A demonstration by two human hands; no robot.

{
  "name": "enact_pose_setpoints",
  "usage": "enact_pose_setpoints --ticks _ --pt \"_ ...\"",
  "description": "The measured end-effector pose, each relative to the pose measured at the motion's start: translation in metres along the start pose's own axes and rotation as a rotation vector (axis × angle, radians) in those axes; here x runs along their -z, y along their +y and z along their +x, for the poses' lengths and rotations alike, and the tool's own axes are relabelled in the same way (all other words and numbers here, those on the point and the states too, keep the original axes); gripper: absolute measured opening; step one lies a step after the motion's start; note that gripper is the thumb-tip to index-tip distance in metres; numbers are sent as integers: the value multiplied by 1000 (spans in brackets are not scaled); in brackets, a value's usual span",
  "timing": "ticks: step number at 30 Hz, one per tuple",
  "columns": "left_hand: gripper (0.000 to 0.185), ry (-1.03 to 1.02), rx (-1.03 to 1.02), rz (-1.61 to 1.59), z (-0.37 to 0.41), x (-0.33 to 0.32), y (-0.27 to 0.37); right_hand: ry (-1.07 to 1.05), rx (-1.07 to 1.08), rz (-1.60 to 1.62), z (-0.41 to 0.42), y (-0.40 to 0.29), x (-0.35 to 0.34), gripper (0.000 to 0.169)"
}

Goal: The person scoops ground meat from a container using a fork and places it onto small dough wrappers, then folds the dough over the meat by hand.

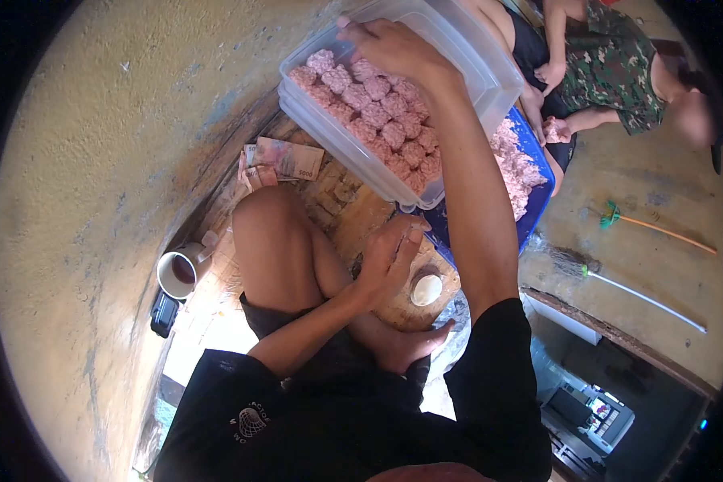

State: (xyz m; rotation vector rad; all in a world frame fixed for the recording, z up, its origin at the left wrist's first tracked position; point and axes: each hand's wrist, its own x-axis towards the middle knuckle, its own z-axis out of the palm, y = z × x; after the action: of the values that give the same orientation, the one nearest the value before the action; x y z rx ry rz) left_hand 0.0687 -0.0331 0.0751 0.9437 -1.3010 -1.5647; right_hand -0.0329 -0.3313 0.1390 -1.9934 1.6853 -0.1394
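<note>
My right hand (391,48) reaches over a clear plastic container (343,153), fingers spread above its far left corner; nothing shows in its grasp, though its underside is hidden. Rows of rough pink balls (375,114) fill much of that container, which appears stacked on another. My left hand (391,256) hovers before my bent knee with loosely curled fingers, its palm out of sight. Just beside it stands a small round vessel (426,290) with a whitish top. A blue tray (539,205) holding a loose pink mass (512,169) lies partly behind my right forearm.
Banknotes (289,158) lie by the wall near my knee. A mug (176,276) of dark drink stands at left beside a black device (164,314). Across the tray, another person's hand (557,129) holds a pink lump. Two brooms (644,301) (663,232) are at right.
</note>
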Motion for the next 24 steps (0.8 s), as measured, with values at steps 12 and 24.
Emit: enact_pose_setpoints --ticks 12,24 --pt "32 -168 -129 202 -10 -52 -52 535 319 -272 -109 -37 -4 37" --pt "48 -843 -667 959 -62 -90 -85 890 -579 345 -490 38 -172 14"
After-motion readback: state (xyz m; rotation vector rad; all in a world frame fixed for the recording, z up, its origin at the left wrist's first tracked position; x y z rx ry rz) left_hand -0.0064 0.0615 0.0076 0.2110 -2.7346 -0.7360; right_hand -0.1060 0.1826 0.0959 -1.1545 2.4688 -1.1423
